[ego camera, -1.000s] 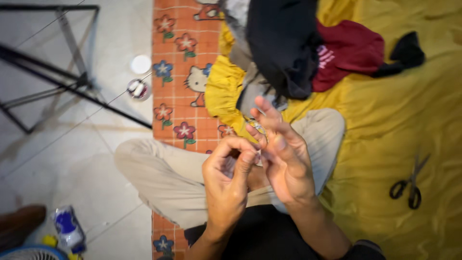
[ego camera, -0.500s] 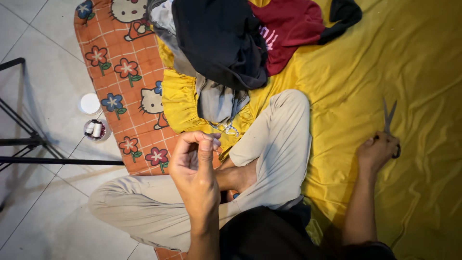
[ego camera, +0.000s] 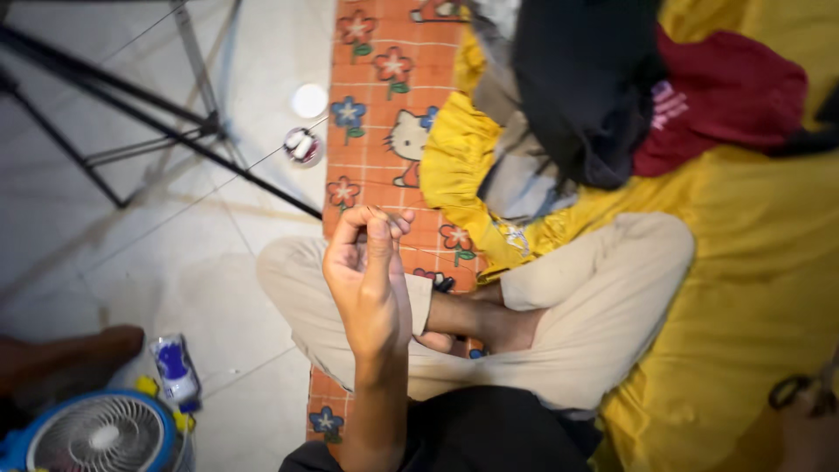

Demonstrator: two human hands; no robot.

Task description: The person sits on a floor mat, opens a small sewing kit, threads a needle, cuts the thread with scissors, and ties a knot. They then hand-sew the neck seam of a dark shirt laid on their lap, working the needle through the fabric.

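While left hand [ego camera: 371, 280] fingers pinch thread [ego camera: 262, 162], spool [ego camera: 302, 145], tripod [ego camera: 131, 131] beyond.

A small crumpled packet [ego camera: 177, 371], white with a blue patch, lies on the pale tiled floor [ego camera: 131, 253] at lower left, just above a round blue fan [ego camera: 98, 434]. A white and pink printed patch [ego camera: 669, 105] shows on the dark red garment [ego camera: 725, 96] at upper right, too blurred to make out.
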